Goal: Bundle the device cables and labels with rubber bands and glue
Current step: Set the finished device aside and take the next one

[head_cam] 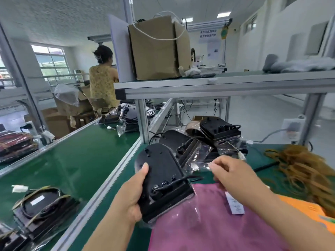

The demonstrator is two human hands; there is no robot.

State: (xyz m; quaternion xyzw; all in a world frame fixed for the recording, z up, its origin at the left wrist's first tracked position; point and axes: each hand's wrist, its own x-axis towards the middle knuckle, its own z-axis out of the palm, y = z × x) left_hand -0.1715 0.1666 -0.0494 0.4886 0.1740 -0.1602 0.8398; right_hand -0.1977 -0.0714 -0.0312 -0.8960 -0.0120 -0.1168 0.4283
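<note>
Progress looks early to middling, judging by what lies around. On the green conveyor (81, 156) at the left, a finished bundle (41, 205) sits near us, bagged, with bands round it, so at least one unit is done. A pile of unbundled devices (199, 142) in loose clear bags waits at the far side of the bench, so we judge plenty is left. The device (163, 178) in work is in the middle near us, over a pink cloth (199, 223). The left hand (134, 194) grips its left edge, thumb on top and fingers under. Its cable (174, 183) trails loose off the near end, with no band on it yet. The right hand (230, 176), just right of the device, has its fingers curled and looks to pinch the edge of clear film (203, 164); we cannot tell more. A white label (235, 205) lies on the cloth under that wrist, not attached. The rubber bands (304, 171) lie heaped at the right, within reach but untouched. We see no glue. Around us, a metal shelf (217, 84) overhead carries a cardboard box (154, 51), and another worker (103, 78) sits far left. The shelf post (142, 120) stands between belt and bench. The loose bags and tangled leads in the pile could snag the cable.
</note>
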